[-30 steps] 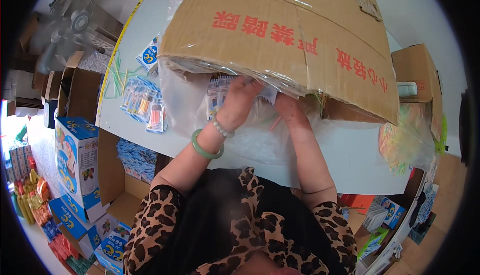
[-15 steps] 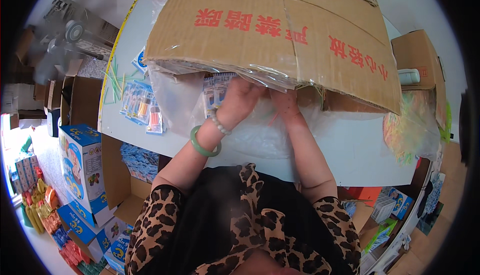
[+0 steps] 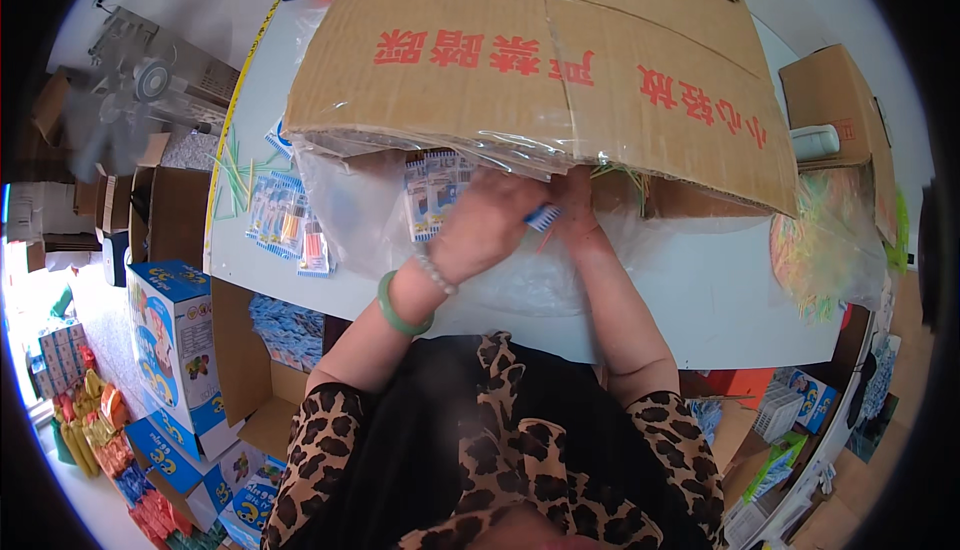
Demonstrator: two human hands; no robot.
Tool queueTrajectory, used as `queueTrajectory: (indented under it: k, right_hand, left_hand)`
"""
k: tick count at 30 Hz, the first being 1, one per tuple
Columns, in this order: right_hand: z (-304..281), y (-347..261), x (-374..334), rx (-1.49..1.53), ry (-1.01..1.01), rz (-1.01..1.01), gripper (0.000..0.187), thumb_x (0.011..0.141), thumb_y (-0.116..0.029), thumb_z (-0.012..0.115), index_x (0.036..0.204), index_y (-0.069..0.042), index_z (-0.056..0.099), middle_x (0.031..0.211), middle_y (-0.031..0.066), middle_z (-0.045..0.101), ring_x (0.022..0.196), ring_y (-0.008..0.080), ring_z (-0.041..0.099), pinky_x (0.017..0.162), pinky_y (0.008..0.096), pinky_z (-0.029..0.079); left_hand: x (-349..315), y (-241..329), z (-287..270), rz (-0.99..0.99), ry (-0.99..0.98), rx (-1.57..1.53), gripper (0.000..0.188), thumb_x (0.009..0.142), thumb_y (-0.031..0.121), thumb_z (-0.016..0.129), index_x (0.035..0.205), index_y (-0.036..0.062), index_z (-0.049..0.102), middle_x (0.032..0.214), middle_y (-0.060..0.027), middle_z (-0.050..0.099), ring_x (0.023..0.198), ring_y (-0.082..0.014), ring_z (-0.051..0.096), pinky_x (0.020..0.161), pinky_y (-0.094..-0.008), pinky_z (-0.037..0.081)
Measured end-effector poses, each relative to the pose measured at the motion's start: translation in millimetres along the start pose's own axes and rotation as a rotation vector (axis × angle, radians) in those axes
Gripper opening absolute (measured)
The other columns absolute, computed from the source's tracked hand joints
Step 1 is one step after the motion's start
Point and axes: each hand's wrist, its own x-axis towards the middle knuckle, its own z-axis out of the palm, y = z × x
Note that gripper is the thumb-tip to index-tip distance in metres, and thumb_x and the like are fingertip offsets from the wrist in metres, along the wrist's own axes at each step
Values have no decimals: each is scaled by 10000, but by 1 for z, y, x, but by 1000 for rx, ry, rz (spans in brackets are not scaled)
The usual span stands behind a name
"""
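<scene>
Since the earlier frame the carton has shifted toward 12 o'clock and both hands have reached deeper under its flap. Carton lies tipped on the white table, clear bag spilling from its mouth. Left hand curled around blue packets. Right hand, at 3 o'clock of it, mostly hidden; grip unclear. Loose packets at 9 o'clock.

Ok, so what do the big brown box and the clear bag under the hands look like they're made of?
Big brown box: corrugated cardboard by its matte tan face and folded flaps, with glossy tape strips. Clear bag: probably thin plastic film, see-through, wrinkled and shiny.
</scene>
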Motion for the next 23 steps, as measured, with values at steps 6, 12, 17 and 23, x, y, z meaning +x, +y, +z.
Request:
queueTrajectory:
  k: [6,12,17,23]
  right_hand:
    - [4,18,-3,601,67,144,233,747,-119,600,962,-30,596,867,93,630,828,224,596,753,328,458]
    - [1,-13,3,-607,33,-300,153,724,-5,572,866,-28,627,837,75,639,812,225,608,737,317,470]
    - [-1,-26,2,-299,-14,29,181,727,-3,544,888,-17,627,873,101,632,862,258,596,781,345,445]
    - [-4,-20,1,-541,-58,-225,259,728,-31,568,983,-40,613,957,145,627,953,254,579,843,348,424]
  left_hand:
    - [7,0,8,-31,-82,-4,224,661,-35,559,868,32,609,969,-126,625,937,-289,576,838,-385,441]
    - [-9,-5,-4,-488,235,-537,212,796,10,541,1004,16,581,930,-70,630,820,-168,588,751,-285,455]
    - [-16,-6,-7,-817,252,-1141,242,863,71,503,1092,-6,520,1007,-31,582,875,-69,507,760,-234,433]
    - [-24,-17,-1,-794,207,-1096,315,853,66,532,1159,13,486,1060,-31,573,909,-52,489,785,-225,420]
